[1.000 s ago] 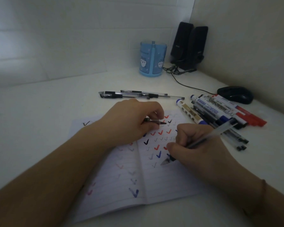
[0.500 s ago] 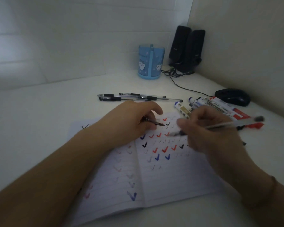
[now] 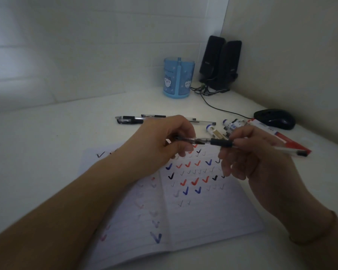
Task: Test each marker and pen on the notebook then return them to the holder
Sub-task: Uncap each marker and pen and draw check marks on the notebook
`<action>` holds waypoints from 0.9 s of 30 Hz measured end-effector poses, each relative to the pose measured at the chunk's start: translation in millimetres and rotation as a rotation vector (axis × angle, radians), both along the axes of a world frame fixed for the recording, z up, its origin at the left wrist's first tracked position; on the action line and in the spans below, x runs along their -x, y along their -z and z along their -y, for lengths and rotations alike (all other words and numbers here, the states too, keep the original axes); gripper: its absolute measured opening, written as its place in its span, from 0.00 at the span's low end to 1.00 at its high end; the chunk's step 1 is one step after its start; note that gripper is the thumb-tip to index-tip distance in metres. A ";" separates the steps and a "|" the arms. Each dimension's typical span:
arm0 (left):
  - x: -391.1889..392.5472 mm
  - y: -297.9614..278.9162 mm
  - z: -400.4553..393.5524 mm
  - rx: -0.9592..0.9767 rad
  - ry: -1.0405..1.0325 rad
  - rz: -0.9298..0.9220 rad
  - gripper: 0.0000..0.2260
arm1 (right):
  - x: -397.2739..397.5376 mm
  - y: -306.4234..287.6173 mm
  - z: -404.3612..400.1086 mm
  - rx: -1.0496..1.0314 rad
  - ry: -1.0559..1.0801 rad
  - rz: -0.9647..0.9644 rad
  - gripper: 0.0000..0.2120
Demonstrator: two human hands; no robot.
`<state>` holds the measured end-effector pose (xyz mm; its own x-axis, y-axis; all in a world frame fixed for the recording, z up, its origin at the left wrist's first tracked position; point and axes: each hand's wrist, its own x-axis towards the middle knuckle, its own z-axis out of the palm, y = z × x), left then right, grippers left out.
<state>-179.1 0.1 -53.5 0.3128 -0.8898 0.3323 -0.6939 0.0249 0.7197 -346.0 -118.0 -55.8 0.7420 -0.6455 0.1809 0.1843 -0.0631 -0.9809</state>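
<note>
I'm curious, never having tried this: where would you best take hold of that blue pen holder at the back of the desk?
Probably round the middle of the blue pen holder, from the front or from above. It stands upright and is round, so fingers can wrap its wall. Speakers and their cables crowd its right side, so that side is poorer.

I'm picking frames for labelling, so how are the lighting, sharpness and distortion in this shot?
Head view: dim, with the brightest patch on the desk around the blue holder; wide-angle bending curves the wall lines; both hands, left and right, are slightly soft, yet the pen and notebook ticks stay readable; no glare.
</note>
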 end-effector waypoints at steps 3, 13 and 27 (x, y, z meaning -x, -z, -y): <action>3.8 -0.6 -0.2 -0.007 0.024 0.026 0.10 | 0.4 -1.2 -1.8 0.030 -0.028 -0.041 0.04; 8.7 -0.9 -1.1 0.040 0.053 -0.185 0.08 | 0.6 1.5 -6.0 0.122 -0.029 -0.053 0.07; -5.3 5.8 2.1 0.004 -0.093 0.208 0.05 | 10.8 -8.3 9.0 -0.025 -0.424 0.070 0.16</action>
<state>-173.7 -2.0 -59.3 0.3177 -0.8588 0.4019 -0.8265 -0.0431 0.5613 -356.7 -126.9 -47.5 0.9290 -0.2911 0.2286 0.2551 0.0558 -0.9653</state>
